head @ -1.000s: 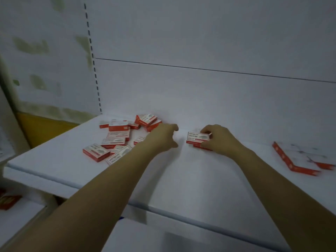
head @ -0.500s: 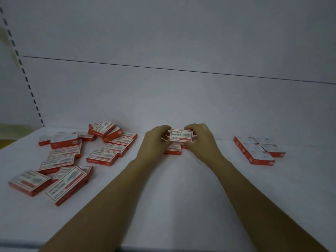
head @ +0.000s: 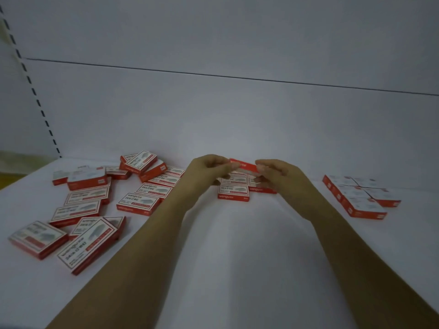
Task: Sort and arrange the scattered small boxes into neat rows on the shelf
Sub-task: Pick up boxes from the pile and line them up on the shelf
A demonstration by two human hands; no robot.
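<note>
Your boxes (head: 78, 211) are red on the sides, with white tops that carry a grey picture and red lettering. The lifted box (head: 243, 165) shows you its red edge. The shelf (head: 225, 245) is plain white, and black dashes (head: 31, 84) climb the pale back panel (head: 237, 115).

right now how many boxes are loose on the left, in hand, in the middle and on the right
loose boxes on the left: about 15
held box: 1
middle boxes: at least 3, partly hidden
right block: 5 visible
total: about 24

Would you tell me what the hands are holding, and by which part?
One small red box, pinched at its two ends: left hand on one end, right hand on the other.
</note>
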